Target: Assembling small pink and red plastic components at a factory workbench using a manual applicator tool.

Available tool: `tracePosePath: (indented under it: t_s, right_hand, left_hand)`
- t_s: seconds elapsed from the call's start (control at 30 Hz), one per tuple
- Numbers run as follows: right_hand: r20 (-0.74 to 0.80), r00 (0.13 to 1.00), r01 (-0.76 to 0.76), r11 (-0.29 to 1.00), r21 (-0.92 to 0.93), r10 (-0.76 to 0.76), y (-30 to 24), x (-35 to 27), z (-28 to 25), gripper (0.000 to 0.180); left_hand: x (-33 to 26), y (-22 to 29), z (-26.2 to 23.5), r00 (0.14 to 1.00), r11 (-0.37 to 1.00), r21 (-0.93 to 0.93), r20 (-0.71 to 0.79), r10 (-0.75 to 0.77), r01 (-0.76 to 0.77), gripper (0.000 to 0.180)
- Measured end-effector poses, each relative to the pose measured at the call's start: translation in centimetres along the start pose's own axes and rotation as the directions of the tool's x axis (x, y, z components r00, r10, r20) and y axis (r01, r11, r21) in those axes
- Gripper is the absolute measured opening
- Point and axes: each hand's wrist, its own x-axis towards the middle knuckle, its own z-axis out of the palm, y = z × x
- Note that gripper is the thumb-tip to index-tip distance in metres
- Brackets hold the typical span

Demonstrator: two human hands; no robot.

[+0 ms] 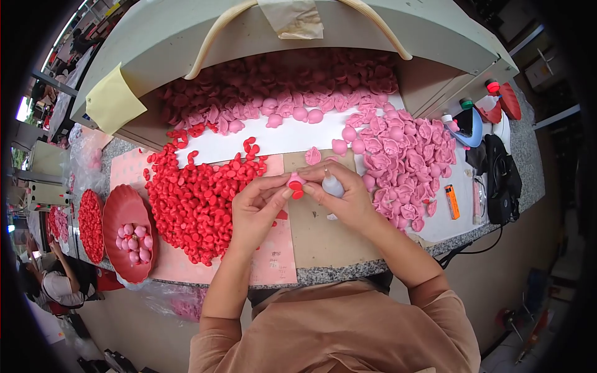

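Observation:
My left hand [256,202] and my right hand [351,202] meet over the brown board [323,245]. Between their fingertips is a small red plastic piece [297,189] with a pink part against its upper side. My left fingers pinch this pair from the left. My right thumb touches it from the other side, while a translucent squeeze bottle [333,186] with a thin needle tip is tucked in the same hand. To the left spreads a heap of small red pieces [193,205]. Pink petal-shaped pieces [407,161] and round pink balls lie to the right.
A pale cabinet [261,31] with a wide opening stands behind, more pink pieces inside. At left, a red dish [127,205] holds round pink pieces beside another dish of red ones [91,227]. An orange box [452,202], a black bag [502,177] and a blue container [467,127] lie right.

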Motion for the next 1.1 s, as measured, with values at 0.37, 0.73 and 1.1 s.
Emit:
tracePosePath:
  t_s: [0.37,0.73,1.1]
  right_hand:
    - [0.035,0.997,-0.077,0.995,0.057,0.075,0.4,0.0,0.1,0.018]
    - [0.043,0.975,-0.224,0.966,0.129,0.220,1.0,-0.1,0.2,0.018]
    - [0.059,0.943,-0.333,0.927,0.169,0.328,1.1,0.0,0.3,0.021]
  left_hand:
    - [0.4,0.0,-0.4,0.998,0.998,0.002,0.022,-0.057,0.057,0.023]
    - [1.0,-0.5,-0.8,0.992,0.993,-0.019,0.039,-0.119,0.120,0.019]
    - [1.3,-0.9,-0.8,0.984,0.984,-0.015,0.030,-0.176,0.177,0.016]
